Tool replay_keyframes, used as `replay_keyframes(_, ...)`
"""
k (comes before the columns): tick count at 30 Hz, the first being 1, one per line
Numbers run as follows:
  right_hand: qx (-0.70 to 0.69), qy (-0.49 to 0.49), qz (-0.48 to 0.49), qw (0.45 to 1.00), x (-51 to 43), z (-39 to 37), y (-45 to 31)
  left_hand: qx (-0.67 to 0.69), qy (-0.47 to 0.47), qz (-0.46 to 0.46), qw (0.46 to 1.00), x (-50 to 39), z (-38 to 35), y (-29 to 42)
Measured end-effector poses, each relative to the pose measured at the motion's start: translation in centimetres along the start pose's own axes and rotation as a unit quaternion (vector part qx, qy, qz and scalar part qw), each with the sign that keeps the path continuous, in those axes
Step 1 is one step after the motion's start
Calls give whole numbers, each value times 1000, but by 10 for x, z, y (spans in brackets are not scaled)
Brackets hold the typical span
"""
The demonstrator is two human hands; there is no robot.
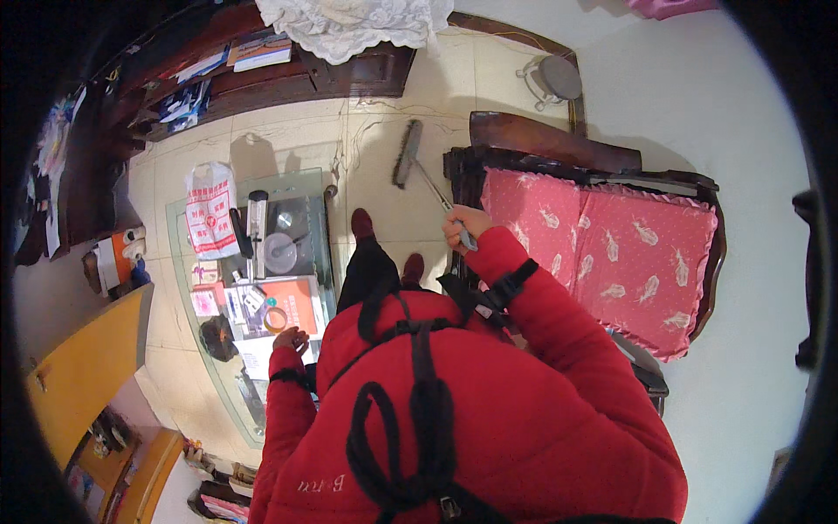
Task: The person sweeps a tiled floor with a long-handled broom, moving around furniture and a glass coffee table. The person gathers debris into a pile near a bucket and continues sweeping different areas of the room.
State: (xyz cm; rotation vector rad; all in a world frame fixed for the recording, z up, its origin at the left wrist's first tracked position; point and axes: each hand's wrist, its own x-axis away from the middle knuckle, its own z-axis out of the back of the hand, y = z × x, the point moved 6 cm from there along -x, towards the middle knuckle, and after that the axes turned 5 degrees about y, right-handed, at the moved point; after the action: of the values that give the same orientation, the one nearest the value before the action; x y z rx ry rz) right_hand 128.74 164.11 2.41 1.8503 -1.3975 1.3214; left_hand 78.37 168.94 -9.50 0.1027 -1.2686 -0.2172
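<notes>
My right hand [466, 226] grips the grey handle of a long-handled broom [429, 180], whose bristle head [407, 154] rests on the tiled floor ahead of my feet. My left hand [291, 339] is low at my side, fingers loosely curled, beside the edge of a glass-topped coffee table [245, 419]. Close to it on the table lie a roll of tape [275, 319], an orange-covered booklet [298, 302] and white paper [256, 357]. Further along are a clear bowl [281, 253] and a white plastic bag with red printing [211, 211].
A wooden bench with pink feather-patterned cushions [645, 262] stands at my right. Beyond the broom are a dark wooden cabinet [366, 71] under a white lace cloth [357, 23] and a round stool [560, 77]. A yellow door [91, 367] is at the left.
</notes>
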Motion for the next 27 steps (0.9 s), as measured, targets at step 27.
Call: replay_keyframes(27,-178,-83,-6,981,-32,-93,-119,20,-45,7,999,-41,-49,188)
